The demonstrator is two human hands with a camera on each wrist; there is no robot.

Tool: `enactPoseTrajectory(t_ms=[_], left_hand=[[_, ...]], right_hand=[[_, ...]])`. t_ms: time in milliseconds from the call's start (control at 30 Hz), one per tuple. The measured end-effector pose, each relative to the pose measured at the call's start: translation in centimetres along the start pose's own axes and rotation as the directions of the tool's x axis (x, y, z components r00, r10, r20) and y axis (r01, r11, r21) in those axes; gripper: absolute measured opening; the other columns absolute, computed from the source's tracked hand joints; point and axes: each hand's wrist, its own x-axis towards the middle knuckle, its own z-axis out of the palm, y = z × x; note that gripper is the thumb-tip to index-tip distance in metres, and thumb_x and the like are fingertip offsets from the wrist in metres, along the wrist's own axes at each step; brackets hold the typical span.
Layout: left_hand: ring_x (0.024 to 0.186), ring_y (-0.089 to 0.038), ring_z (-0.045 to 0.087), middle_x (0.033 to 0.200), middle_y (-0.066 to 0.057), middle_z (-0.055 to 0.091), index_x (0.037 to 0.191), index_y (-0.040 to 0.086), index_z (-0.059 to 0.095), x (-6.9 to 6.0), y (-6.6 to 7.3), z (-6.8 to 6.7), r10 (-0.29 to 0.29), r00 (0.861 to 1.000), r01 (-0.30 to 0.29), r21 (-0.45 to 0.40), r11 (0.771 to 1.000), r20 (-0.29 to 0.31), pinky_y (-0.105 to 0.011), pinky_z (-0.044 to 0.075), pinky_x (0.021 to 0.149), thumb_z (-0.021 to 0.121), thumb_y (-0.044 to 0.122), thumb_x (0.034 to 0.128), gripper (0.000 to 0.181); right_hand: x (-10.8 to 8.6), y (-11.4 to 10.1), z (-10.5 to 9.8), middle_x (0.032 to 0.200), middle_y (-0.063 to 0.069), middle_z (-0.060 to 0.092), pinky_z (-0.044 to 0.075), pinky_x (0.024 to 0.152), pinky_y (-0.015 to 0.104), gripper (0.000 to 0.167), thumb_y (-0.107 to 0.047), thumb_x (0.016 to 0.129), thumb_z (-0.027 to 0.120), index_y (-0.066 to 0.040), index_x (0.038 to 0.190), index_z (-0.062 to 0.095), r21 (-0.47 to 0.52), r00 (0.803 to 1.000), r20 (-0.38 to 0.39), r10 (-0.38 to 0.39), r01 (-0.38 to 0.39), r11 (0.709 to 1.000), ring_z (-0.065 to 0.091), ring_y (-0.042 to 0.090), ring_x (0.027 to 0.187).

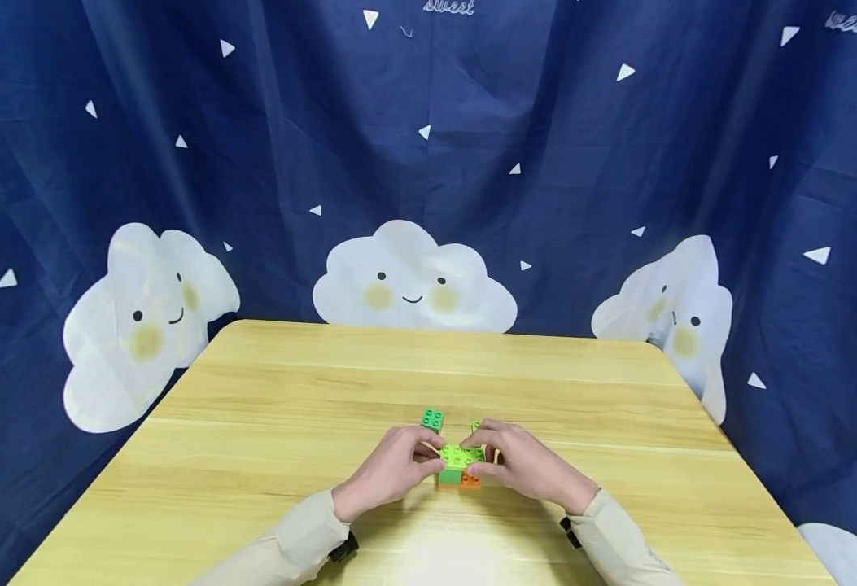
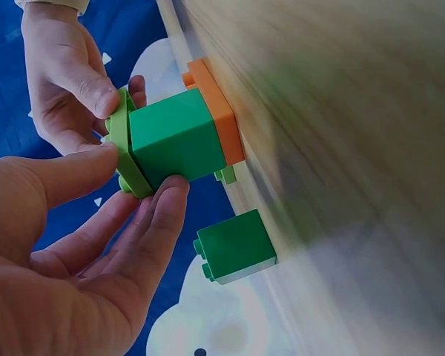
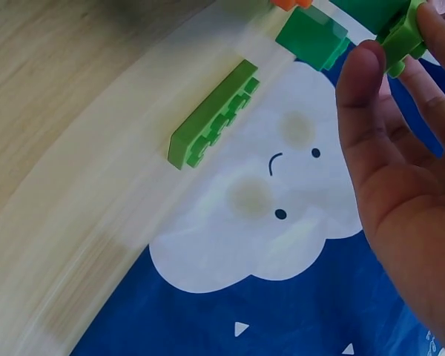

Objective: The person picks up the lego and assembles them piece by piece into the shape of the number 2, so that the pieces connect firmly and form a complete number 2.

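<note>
Between both hands, a lime green studded plate (image 1: 459, 456) lies over a green block (image 2: 178, 137), slightly tilted against it in the left wrist view. That block stands on an orange studded plate (image 2: 218, 111) on the table. My left hand (image 1: 396, 465) pinches the lime plate's left end, one finger touching the block's side. From the right, my right hand (image 1: 529, 464) holds the other end between thumb and fingers. Whether the lime plate is fully seated on the block, I cannot tell.
A separate green block (image 2: 237, 246) stands just beyond the left hand. Past the right hand lies a long lime green brick (image 3: 213, 113), mostly covered in the head view. The wooden table (image 1: 252, 391) ends at a dark blue curtain (image 1: 428, 163) with clouds.
</note>
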Motion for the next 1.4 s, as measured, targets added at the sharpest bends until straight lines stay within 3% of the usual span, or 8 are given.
enactPoseTrajectory(t_ms=[900,1400], left_hand=[[0.093,-0.019,0.074,0.112,-0.016,0.073,0.116,-0.004,0.071,-0.02,0.02,-0.01,0.041,0.999,-0.041,0.035,0.999,-0.012,-0.019,0.059,0.079,0.073,0.006,0.0939,0.025],[0.093,-0.02,0.074,0.109,-0.015,0.074,0.114,-0.003,0.071,0.01,0.09,0.04,0.02,1.0,-0.02,-0.003,1.0,-0.019,-0.02,0.06,0.078,0.073,0.005,0.0932,0.022]], right_hand=[[-0.04,0.24,0.19,0.1,-0.006,0.063,0.053,0.065,0.019,0.026,-0.027,0.098,0.07,-0.017,0.122,0.073,0.035,1.0,-0.011,-0.012,0.012,0.999,0.056,0.003,0.073],[0.15,0.32,0.34,0.1,-0.005,0.065,0.054,0.067,0.02,0.027,-0.025,0.095,0.075,-0.014,0.119,0.074,0.069,1.0,-0.018,0.018,-0.017,0.997,0.057,0.002,0.075]])
